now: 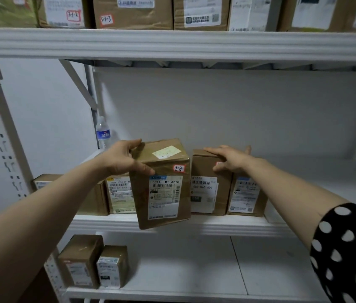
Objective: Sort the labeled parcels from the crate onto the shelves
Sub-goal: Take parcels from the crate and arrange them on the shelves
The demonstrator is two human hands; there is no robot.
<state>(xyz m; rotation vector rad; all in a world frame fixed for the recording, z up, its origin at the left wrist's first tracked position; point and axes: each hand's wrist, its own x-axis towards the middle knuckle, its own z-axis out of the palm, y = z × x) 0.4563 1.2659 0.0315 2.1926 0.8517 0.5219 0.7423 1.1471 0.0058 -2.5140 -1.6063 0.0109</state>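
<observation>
My left hand (pixel 124 158) grips the top left corner of a brown cardboard parcel (pixel 164 193) with a white shipping label and a red-edged tag reading 3-2-4. The parcel hangs tilted in front of the middle shelf (pixel 227 225), its bottom over the shelf's front edge. My right hand (pixel 230 159) lies flat on top of a neighbouring brown parcel (pixel 207 193) that stands on the shelf, fingers straight and pointing left. Further labeled parcels (pixel 247 196) stand to the right and at the left (pixel 119 194) of that row. The crate is out of view.
A water bottle (pixel 103 133) stands at the back left of the middle shelf. The top shelf (pixel 172 43) carries several tagged boxes. Two small parcels (pixel 94 262) sit on the lower shelf's left. Bare white board shows on the right of the middle and lower shelves.
</observation>
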